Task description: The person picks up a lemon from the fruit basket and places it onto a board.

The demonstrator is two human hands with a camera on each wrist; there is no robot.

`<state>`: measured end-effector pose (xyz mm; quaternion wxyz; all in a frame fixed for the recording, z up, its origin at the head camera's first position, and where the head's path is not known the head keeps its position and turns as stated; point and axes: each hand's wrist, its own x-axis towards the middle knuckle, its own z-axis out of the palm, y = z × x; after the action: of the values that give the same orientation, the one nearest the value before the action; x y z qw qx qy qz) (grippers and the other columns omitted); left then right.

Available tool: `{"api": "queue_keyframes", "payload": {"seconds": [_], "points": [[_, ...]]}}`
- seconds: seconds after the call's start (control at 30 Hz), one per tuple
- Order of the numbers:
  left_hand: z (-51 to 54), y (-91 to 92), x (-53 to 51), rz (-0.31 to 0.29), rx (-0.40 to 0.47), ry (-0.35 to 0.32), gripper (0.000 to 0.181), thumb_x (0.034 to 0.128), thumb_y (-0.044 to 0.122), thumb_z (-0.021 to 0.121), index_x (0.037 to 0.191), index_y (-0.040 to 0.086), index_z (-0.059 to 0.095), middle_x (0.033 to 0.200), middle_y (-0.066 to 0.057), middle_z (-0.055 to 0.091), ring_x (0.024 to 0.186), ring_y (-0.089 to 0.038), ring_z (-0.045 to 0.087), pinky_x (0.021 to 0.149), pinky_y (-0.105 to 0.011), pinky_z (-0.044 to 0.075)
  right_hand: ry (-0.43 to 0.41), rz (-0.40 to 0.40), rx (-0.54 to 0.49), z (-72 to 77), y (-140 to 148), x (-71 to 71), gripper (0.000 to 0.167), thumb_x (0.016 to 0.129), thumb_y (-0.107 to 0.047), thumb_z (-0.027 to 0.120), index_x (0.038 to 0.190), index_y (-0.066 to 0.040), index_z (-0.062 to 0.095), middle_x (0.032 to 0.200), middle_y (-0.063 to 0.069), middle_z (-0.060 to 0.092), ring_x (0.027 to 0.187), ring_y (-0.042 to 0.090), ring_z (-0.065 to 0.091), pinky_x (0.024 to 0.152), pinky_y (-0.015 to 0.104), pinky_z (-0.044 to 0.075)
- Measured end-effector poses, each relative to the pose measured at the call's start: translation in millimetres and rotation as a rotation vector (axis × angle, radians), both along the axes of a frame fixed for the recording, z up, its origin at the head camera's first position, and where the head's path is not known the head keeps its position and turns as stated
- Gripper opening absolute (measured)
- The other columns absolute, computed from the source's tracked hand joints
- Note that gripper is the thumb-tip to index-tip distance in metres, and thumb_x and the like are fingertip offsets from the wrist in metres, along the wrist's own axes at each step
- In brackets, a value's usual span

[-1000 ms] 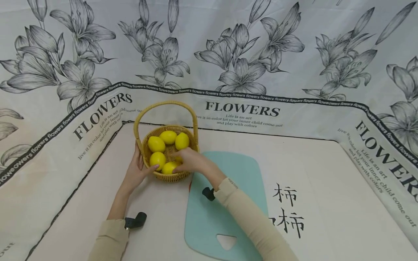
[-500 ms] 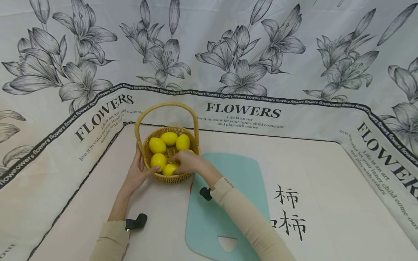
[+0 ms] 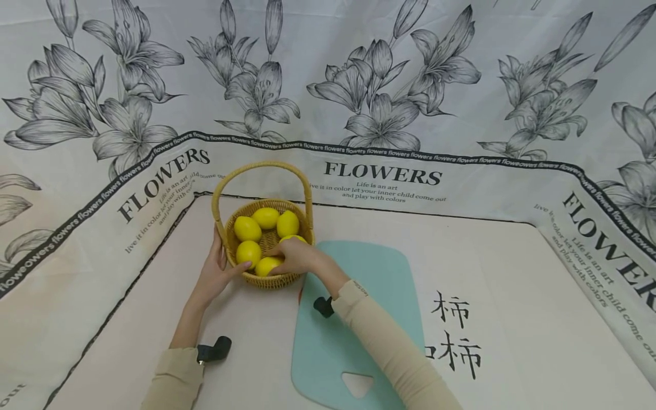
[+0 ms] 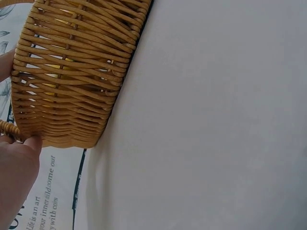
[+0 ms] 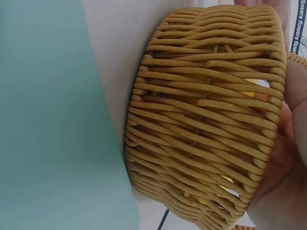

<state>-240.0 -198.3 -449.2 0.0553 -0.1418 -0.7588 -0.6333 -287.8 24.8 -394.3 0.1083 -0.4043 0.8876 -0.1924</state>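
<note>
A wicker basket point(image 3: 274, 280) with a tall handle holds several yellow lemons point(image 3: 247, 229) around its floor. My left hand point(image 3: 215, 273) grips the basket's left side, its thumb over the rim beside the front-left lemon point(image 3: 248, 254). In the left wrist view, fingers of the left hand point(image 4: 19, 167) touch the wicker near the handle's foot. My right hand point(image 3: 299, 256) reaches over the right rim, thumb and fingers around the front lemon point(image 3: 267, 266). Another lemon point(image 3: 293, 238) is partly hidden behind that hand. The right wrist view shows the right hand point(image 5: 280, 177) behind the woven wall, its fingertips hidden.
A light-blue cutting board point(image 3: 359, 319) with a triangular hole lies right of the basket, under the right forearm. Black characters point(image 3: 451, 307) mark the white table surface beyond it. A flower-printed cloth point(image 3: 384, 114) rises at the back and sides.
The right hand has shifted slightly left and closer round the front lemon, showing more of the lemon behind it. The left hand keeps its hold on the basket. The whole view has shifted slightly.
</note>
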Motion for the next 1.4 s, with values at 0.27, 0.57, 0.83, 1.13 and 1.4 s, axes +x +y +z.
{"api": "queue_keyframes", "payload": {"seconds": [0.27, 0.57, 0.83, 1.13, 1.4], "points": [[-1.1, 0.0, 0.6, -0.013, 0.022, 0.000, 0.109, 0.0869, 0.004, 0.070, 0.152, 0.031, -0.013, 0.158, 0.006, -0.018, 0.146, -0.016, -0.006, 0.119, -0.027, 0.006, 0.017, -0.025, -0.051, -1.5, 3.6, 3.8, 0.051, 0.084, -0.031, 0.076, 0.127, -0.006, 0.064, 0.116, 0.005, 0.069, 0.102, 0.011, 0.062, 0.089, 0.019, 0.050], [-4.0, -2.3, 1.4, 0.009, 0.002, 0.007, 0.110, 0.0867, 0.002, 0.070, 0.152, 0.031, -0.013, 0.159, 0.004, -0.017, 0.146, -0.018, -0.006, 0.120, -0.038, 0.004, -0.006, -0.111, -0.184, -3.6, 10.4, 10.4, 0.058, 0.084, -0.036, 0.074, 0.133, -0.009, 0.059, 0.118, 0.009, 0.068, 0.077, 0.007, 0.054, 0.077, 0.017, 0.049], [-4.2, -1.3, 0.4, 0.008, -0.006, 0.006, 0.110, 0.0863, 0.003, 0.071, 0.152, 0.031, -0.013, 0.159, 0.003, -0.017, 0.146, -0.020, -0.005, 0.120, -0.041, 0.004, 0.032, -0.146, -0.256, -1.4, 15.2, 13.8, 0.060, 0.084, -0.036, 0.074, 0.135, -0.009, 0.057, 0.075, 0.003, 0.067, 0.052, 0.006, 0.036, 0.063, 0.017, 0.045], [0.9, 1.1, -0.9, -0.003, -0.004, 0.023, 0.110, 0.0863, 0.002, 0.070, 0.153, 0.030, -0.013, 0.159, 0.003, -0.017, 0.146, -0.019, -0.005, 0.120, -0.039, 0.005, 0.055, -0.191, -0.326, 14.2, 32.9, 28.1, 0.059, 0.083, -0.037, 0.076, 0.134, -0.013, 0.059, 0.114, 0.007, 0.068, 0.081, 0.014, 0.053, 0.069, 0.022, 0.046], [-1.0, 0.0, -2.0, -0.004, -0.004, 0.017, 0.111, 0.0853, 0.003, 0.072, 0.152, 0.029, -0.013, 0.159, 0.004, -0.018, 0.146, -0.017, -0.006, 0.120, -0.036, 0.004, 0.093, -0.170, -0.358, 24.0, 55.1, 42.8, 0.059, 0.082, -0.031, 0.077, 0.133, -0.006, 0.059, 0.125, 0.009, 0.064, 0.098, 0.014, 0.061, 0.086, 0.024, 0.053]]}}
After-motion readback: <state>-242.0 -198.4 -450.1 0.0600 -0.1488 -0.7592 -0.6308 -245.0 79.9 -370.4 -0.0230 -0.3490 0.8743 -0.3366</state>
